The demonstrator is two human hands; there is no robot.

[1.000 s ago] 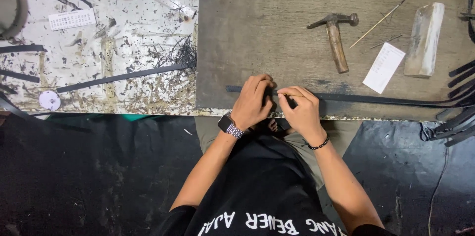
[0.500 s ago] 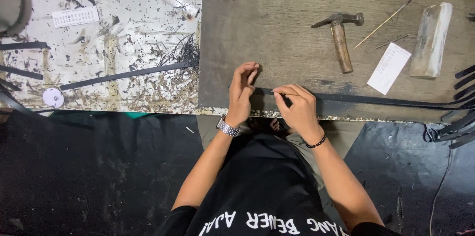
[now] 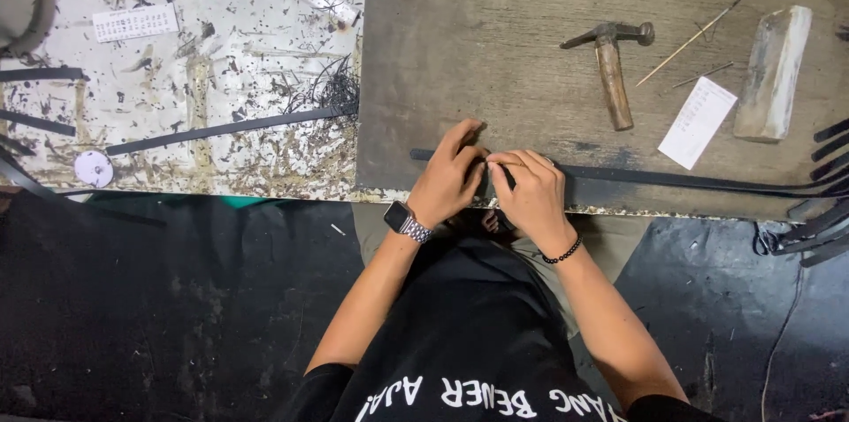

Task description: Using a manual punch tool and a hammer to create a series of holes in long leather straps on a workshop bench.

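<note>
A person leans over a worn grey bench (image 3: 495, 42), both hands close together at its near edge. The left hand (image 3: 449, 181) and right hand (image 3: 529, 192) pinch a long, thin black strip (image 3: 707, 180), fingers closed on it where the two hands almost touch. The strip is flat, narrow and dark, lying along the bench edge; a short end pokes out left of the left hand, while the rest runs far to the right of the right hand, nearly straight. The left wrist wears a watch (image 3: 400, 218), the right a dark beaded bracelet (image 3: 562, 253). Beyond the right hand lies a hammer (image 3: 610, 68) with a wooden handle, then a white paper slip (image 3: 698, 121) and a pale block (image 3: 776, 72). Far left of the left hand, another black strip (image 3: 230, 128) lies among dark shavings.
</note>
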